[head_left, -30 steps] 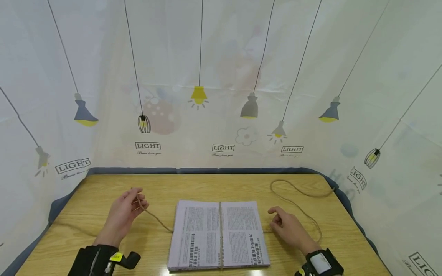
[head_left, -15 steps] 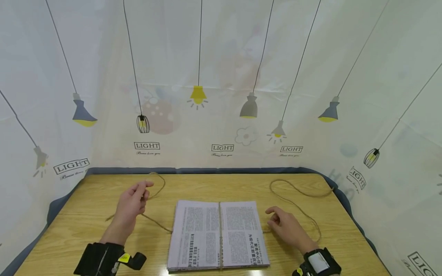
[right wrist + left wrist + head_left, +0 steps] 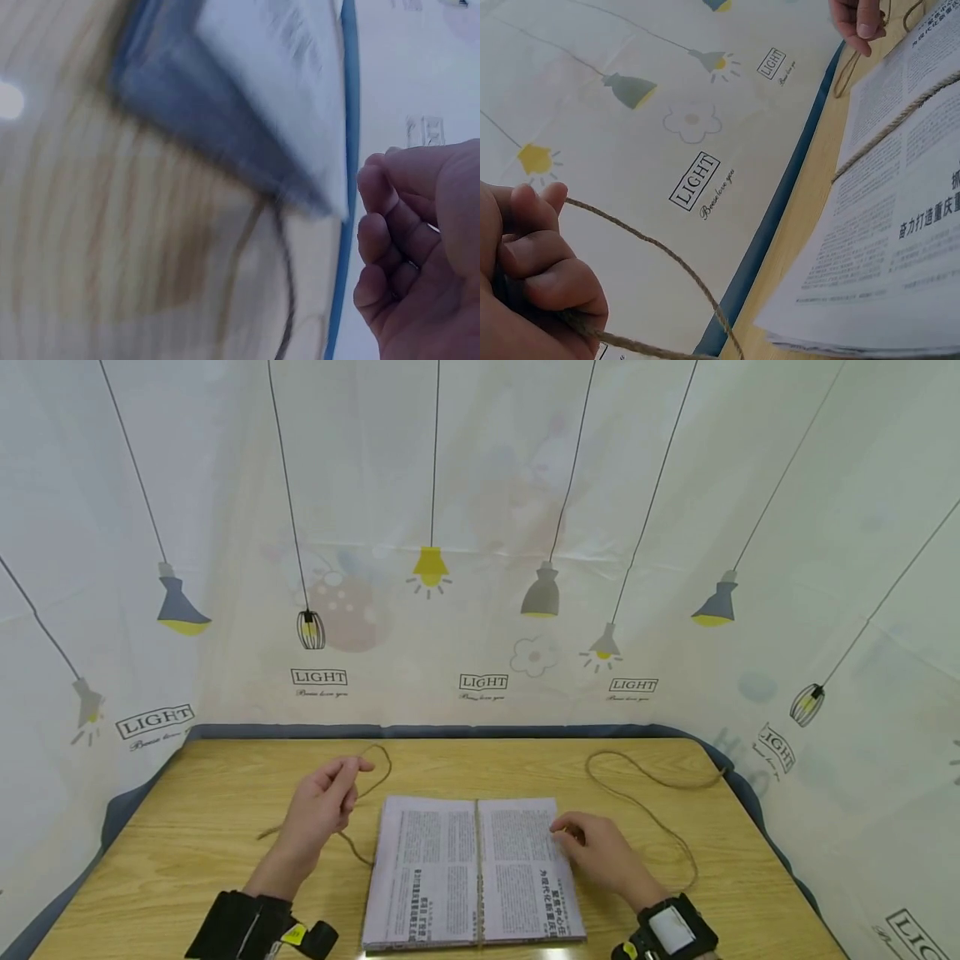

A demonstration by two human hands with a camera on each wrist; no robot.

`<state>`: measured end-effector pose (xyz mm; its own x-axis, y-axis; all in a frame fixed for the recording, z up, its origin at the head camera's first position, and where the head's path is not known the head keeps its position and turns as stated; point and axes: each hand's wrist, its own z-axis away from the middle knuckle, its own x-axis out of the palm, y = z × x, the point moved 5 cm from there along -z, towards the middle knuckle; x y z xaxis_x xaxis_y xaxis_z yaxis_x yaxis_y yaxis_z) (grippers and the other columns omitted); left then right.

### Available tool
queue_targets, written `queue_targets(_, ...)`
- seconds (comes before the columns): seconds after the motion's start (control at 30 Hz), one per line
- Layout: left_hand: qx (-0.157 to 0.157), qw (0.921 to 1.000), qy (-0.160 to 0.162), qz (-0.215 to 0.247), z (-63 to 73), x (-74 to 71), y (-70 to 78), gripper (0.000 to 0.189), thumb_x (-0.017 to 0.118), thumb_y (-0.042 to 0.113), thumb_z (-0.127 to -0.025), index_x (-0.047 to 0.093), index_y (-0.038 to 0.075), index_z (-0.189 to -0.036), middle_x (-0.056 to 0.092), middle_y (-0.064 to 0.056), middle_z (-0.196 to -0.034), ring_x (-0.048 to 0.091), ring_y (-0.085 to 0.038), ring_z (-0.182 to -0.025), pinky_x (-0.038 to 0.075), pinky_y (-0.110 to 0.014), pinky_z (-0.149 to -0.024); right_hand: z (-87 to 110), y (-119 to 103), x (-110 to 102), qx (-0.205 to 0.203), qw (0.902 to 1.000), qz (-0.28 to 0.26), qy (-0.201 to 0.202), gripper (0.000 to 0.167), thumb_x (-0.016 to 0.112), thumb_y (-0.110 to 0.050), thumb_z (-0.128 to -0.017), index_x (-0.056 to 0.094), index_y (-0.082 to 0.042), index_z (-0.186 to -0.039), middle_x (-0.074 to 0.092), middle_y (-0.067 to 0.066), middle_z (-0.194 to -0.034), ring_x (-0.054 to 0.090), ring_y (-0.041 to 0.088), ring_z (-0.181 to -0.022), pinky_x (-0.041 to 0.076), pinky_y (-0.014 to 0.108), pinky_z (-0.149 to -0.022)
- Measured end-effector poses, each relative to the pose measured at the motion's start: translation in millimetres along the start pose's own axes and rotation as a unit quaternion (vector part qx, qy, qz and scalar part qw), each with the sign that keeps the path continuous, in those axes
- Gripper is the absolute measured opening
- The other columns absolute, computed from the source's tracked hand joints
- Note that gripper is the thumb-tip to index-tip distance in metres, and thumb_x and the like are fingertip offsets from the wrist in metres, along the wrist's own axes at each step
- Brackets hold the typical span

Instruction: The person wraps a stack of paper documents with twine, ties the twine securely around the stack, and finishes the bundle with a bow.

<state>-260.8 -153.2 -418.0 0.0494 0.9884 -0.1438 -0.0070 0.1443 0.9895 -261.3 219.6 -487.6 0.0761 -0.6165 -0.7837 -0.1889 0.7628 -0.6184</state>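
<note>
A stack of newspapers (image 3: 435, 868) lies flat on the table, with jute rope (image 3: 478, 860) running down its middle. My left hand (image 3: 318, 806), left of the stack, grips the rope's left length (image 3: 641, 346) in curled fingers. A loop of it rises past the fingertips in the left wrist view. My right hand (image 3: 600, 853) is at the stack's right edge, its fingers bent and thumb near the index finger. In the right wrist view nothing shows between the fingers (image 3: 379, 240). Rope leaves the stack's blurred edge there, apart from the hand.
The right length of rope (image 3: 633, 800) curves loosely across the wooden table (image 3: 480, 764) towards its far right edge. Behind the table hangs a pale cloth (image 3: 480, 635) printed with lamps. Dark blue edging (image 3: 517, 731) borders the tabletop.
My left hand has moved right, towards the stack, carrying the rope and forming a loop beyond the fingers. My right hand has shifted left onto or above the stack's right edge.
</note>
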Motion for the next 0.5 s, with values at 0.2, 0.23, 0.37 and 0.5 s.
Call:
queue_targets(0.2, -0.002, 0.9994, -0.023, -0.025, 2.9, 23.2, 5.7, 0.038, 0.044, 0.041, -0.103, 0.063, 0.009, -0.114, 0.042, 0.001, -0.067, 0.033, -0.009, -0.052, 0.031, -0.023, -0.048, -7.4, -32.5, 6.9, -0.022, 0.9996, -0.003, 0.015, 0.006, 0.064, -0.021, -0.094, 0.069, -0.017, -0.094, 0.055, -0.008, -0.073, 0.046, 0.006, -0.064, 0.038, 0.021, -0.059)
queue_targets(0.23, 0.003, 0.9991, -0.031, -0.029, 3.2, 27.1, 6.5, 0.037, 0.044, 0.04, -0.104, 0.063, 0.009, -0.113, 0.041, 0.0, -0.067, 0.033, -0.01, -0.053, 0.032, -0.023, -0.05, -8.9, -38.3, 8.7, -0.029, 0.9994, -0.001, 0.016, 0.005, 0.065, -0.022, -0.094, 0.068, -0.018, -0.094, 0.055, -0.009, -0.072, 0.045, 0.005, -0.062, 0.038, 0.021, -0.059)
queue_targets(0.37, 0.029, 0.9964, -0.069, -0.039, 4.5, 42.9, 7.4, 0.033, 0.045, 0.033, -0.104, 0.065, 0.008, -0.111, 0.04, -0.002, -0.066, 0.035, -0.01, -0.056, 0.034, -0.024, -0.055, -15.2, -61.3, 17.7, -0.064, 0.998, -0.004, 0.006, 0.014, 0.064, -0.029, -0.095, 0.066, -0.017, -0.1, 0.053, -0.01, -0.068, 0.042, 0.003, -0.055, 0.037, 0.021, -0.055)
queue_targets(0.5, 0.05, 0.991, -0.111, -0.057, 6.6, 58.0, 5.5, 0.032, 0.046, 0.034, -0.104, 0.066, 0.01, -0.109, 0.041, -0.002, -0.066, 0.037, -0.01, -0.056, 0.036, -0.025, -0.058, -20.2, -82.4, 28.1, -0.085, 0.9962, -0.017, -0.014, 0.03, 0.062, -0.036, -0.095, 0.063, -0.012, -0.114, 0.055, -0.009, -0.068, 0.042, 0.004, -0.051, 0.037, 0.022, -0.051)
